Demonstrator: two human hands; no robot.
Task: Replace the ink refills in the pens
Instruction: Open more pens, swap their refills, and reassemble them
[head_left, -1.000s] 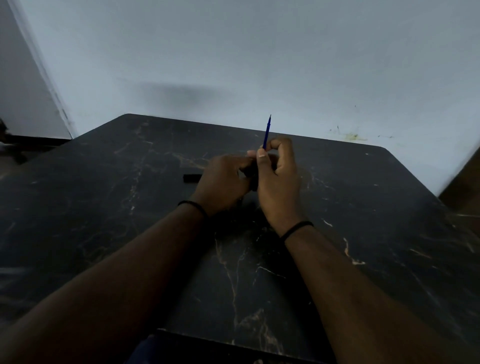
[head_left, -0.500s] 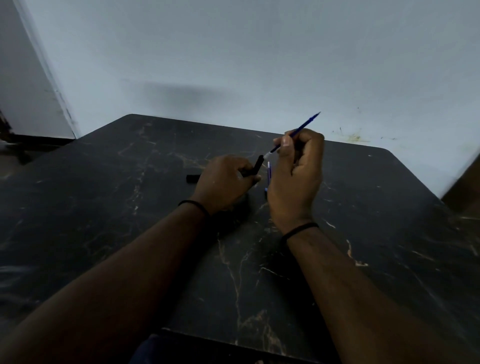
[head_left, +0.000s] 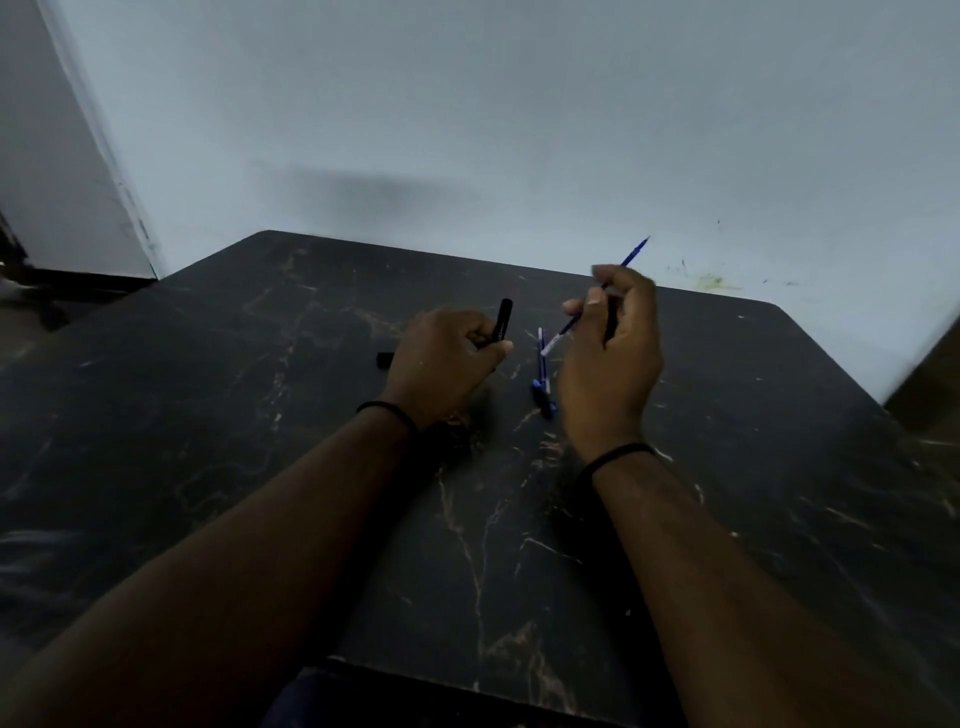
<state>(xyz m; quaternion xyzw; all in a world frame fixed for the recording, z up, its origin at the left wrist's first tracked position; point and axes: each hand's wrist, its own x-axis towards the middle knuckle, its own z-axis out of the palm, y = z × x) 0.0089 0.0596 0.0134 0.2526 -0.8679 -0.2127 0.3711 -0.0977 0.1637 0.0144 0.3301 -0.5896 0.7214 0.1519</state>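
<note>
Both hands are loaded: your right hand (head_left: 608, 364) pinches the thin blue ink refill (head_left: 626, 260), your left hand (head_left: 441, 358) grips the black plastic pen barrel (head_left: 502, 318); at 12 o'clock its mouth is narrow, so a skewed refill could bend.

No legible text, not even on the black pen barrel (head_left: 503, 318).

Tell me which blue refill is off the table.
The blue refill pinched in the right hand; the other refill lies flat on the table.
</note>
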